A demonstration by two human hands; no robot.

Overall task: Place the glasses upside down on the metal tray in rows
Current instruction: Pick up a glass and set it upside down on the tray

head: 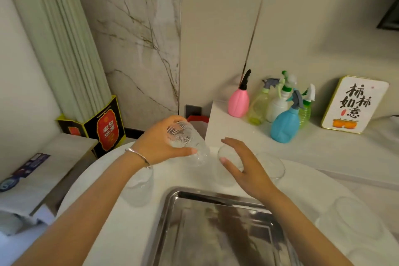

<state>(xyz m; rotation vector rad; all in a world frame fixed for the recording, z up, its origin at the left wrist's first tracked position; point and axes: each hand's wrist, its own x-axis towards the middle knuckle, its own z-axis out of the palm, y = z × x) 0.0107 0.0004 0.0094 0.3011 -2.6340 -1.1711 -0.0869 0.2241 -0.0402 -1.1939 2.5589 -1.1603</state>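
A bare metal tray (218, 227) lies on the round white table (90, 181) right in front of me. My left hand (159, 142) grips a clear glass (187, 142) lifted above the table's far side, tilted with its base toward me. My right hand (244, 164) is spread open around a second clear glass (227, 157) standing beyond the tray; whether the fingers touch it is unclear. Another glass (272, 165) stands just right of it, one (140, 185) sits under my left forearm, and more glasses (354, 220) stand at the table's right edge.
Several coloured spray bottles (282, 123) and a yellow-edged picture tin (354, 103) stand on the counter behind the table at right. A black and red box (105, 125) sits at the back left by a low wooden shelf (49, 170).
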